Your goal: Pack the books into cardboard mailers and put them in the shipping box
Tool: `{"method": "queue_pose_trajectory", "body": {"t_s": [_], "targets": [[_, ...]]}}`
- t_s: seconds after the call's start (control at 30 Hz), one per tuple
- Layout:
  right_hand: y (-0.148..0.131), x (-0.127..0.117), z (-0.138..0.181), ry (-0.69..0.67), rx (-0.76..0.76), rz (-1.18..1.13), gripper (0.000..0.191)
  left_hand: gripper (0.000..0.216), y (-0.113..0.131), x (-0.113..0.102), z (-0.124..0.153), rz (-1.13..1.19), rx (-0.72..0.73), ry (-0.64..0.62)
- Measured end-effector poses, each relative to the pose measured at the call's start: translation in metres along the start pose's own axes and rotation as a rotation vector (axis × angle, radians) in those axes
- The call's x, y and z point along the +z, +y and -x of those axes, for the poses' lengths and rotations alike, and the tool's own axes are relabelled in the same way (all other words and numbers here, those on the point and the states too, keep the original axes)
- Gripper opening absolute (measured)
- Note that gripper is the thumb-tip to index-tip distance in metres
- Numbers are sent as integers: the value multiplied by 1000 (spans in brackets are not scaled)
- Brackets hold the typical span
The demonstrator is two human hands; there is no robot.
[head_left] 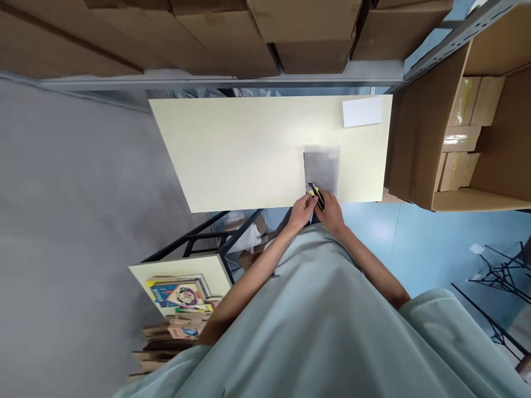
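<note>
A slim black-and-yellow object (317, 197), which looks like a utility knife, is held over the table's near edge, slanting up and to the left. My right hand (331, 211) is closed around its right side. From the left, the fingers of my left hand (303, 212) are pinched together against it; fingertips and object partly cover each other. Just beyond both hands, a clear grey plastic sleeve or bag (322, 168) lies flat on the cream tabletop (240, 149). Its lower edge reaches the hands.
A white paper slip (362, 112) lies at the table's far right corner. Cardboard boxes (224, 38) fill a shelf along the back. An open carton (427, 132) with smaller boxes stands to the right. At lower left, books (182, 293) rest on a small board beside stacked cardboard.
</note>
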State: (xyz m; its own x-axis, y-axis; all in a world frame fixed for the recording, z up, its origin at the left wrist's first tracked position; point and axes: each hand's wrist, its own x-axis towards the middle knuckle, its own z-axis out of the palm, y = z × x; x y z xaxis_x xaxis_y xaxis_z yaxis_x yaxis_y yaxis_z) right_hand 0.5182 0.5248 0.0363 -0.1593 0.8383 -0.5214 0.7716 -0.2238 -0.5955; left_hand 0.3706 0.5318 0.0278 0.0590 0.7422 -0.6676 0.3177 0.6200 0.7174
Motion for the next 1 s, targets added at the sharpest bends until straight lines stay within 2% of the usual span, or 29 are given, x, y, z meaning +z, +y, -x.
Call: {"method": "queue_pose_trajectory", "body": {"t_s": [0.13,0.23,0.33,0.43,0.53,0.67,0.87,1.0], "targets": [[-8,9,-26,44,49,-24,45,35,-4,-20,-18,-65,124,-21],[-16,12,-53,128,85,-5,45,32,1,-52,-54,-186,158,67],[-23,14,-81,200,115,17,45,29,10,-84,-95,-428,147,151],[-30,17,-106,244,137,25,47,26,18,-103,-128,-589,162,175],[-36,22,-126,271,139,24,45,28,23,-108,-147,-622,93,166],[-40,31,-143,306,94,22,47,33,27,-102,-156,-630,13,193],[-48,38,-151,286,52,90,41,41,30,-96,-157,-709,14,210],[-51,43,-154,291,38,93,44,45,25,-97,-163,-661,44,213]]}}
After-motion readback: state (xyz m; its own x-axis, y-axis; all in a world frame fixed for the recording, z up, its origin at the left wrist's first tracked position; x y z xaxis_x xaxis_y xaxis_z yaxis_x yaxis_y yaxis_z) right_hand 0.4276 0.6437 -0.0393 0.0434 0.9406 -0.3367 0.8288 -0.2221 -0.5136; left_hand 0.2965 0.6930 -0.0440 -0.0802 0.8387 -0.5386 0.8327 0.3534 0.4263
